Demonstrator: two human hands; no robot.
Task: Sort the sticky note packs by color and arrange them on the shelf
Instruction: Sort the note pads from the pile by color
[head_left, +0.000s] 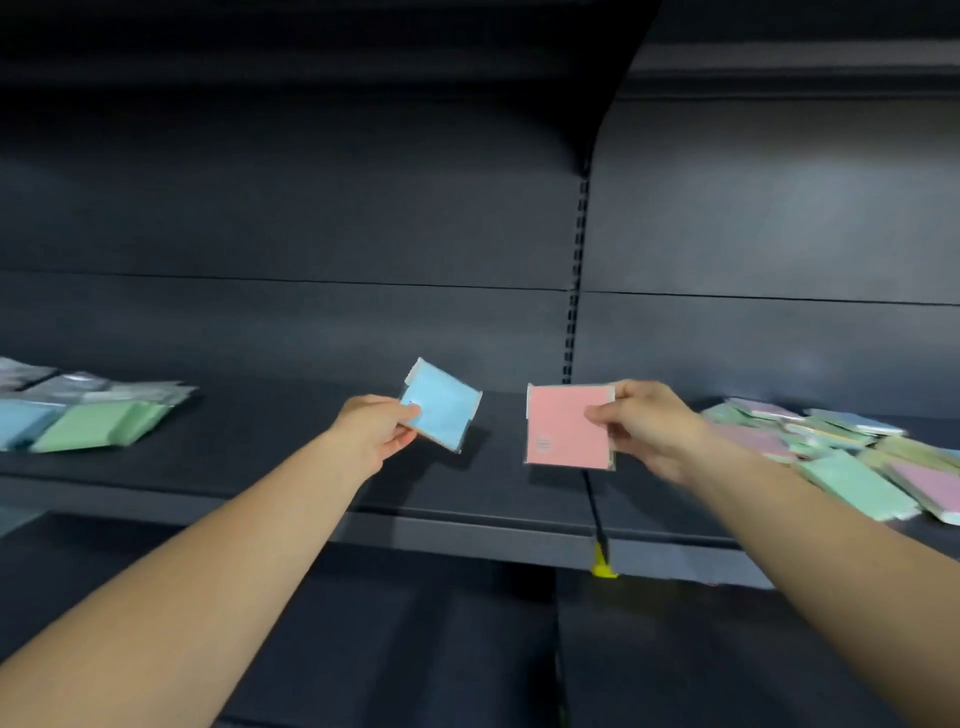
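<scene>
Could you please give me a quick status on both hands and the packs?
Left hand pinches light blue wrapped pack. Right hand pinches pink wrapped pack. Both above dark shelf; nothing in the way.

The small mark on the pink pack (568, 427) is unreadable.

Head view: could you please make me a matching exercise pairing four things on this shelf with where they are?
Things:
1. blue pack
2. pink pack
3. green stack
4. mixed pile

Places:
A. shelf, far right
B. left hand
C. shelf, far left
D. right hand

Pairs: 1-B, 2-D, 3-C, 4-A
</scene>
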